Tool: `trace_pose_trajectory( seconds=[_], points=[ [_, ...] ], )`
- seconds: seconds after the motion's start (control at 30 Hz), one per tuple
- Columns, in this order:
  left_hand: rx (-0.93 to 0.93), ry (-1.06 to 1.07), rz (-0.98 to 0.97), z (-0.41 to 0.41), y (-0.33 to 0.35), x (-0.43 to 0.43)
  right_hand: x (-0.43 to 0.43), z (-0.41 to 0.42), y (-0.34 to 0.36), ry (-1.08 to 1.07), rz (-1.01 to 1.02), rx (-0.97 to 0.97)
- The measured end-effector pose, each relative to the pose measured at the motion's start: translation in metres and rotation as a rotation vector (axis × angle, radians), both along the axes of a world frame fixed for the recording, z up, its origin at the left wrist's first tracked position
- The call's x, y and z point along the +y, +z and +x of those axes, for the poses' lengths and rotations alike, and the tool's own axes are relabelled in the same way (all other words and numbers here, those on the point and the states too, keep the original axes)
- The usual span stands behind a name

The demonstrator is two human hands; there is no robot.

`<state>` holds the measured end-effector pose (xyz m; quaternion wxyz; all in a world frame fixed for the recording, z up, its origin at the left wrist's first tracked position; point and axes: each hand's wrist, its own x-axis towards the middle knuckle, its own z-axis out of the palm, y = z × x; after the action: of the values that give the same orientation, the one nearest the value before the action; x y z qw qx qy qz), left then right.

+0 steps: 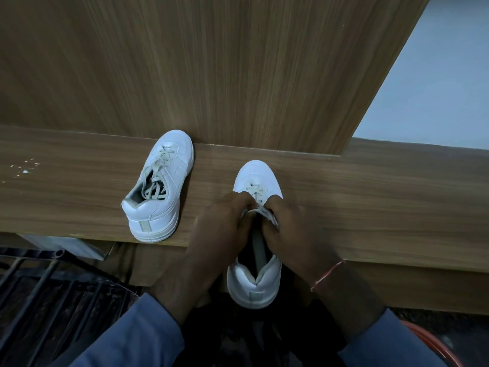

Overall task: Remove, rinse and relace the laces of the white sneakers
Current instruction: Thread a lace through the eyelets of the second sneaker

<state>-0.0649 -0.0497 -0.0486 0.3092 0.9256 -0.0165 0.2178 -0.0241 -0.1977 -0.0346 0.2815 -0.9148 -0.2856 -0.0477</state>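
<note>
Two white sneakers rest on a wooden ledge [370, 197]. The left sneaker [161, 186] lies apart, toe against the wooden panel, with its beige laces threaded and loose. The right sneaker [255, 234] points away from me, its heel hanging over the ledge's front edge. My left hand [225, 221] and my right hand [291, 229] are both closed over its middle, pinching its beige lace [255, 190] near the upper eyelets. The lace still crosses the lower eyelets by the toe. My fingers hide the upper eyelets.
A tall wooden panel [238, 70] rises behind the ledge. A pale wall [436, 88] shows at the right. Below the ledge on the left is a dark metal rack [39, 282]. An orange rim [434, 343] curves at the bottom right. White specks [25, 168] mark the ledge.
</note>
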Motion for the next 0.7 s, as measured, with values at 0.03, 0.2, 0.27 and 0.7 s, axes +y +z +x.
trace_pose_trajectory(
  seconds=[0.03,0.2,0.27,0.7],
  points=[
    [0.016,-0.017,0.033,0.0,0.001,-0.001,-0.002,0.001,-0.001,0.012,0.011,0.0],
    [0.086,0.07,0.025,0.0,-0.001,-0.007,-0.003,0.002,-0.007,-0.007,0.043,-0.046],
    [0.037,0.108,0.011,0.001,-0.001,-0.008,-0.002,0.004,-0.007,-0.027,0.086,-0.033],
    [0.484,0.084,-0.617,0.003,0.002,0.017,-0.013,0.007,-0.008,-0.239,0.361,0.649]
  ],
)
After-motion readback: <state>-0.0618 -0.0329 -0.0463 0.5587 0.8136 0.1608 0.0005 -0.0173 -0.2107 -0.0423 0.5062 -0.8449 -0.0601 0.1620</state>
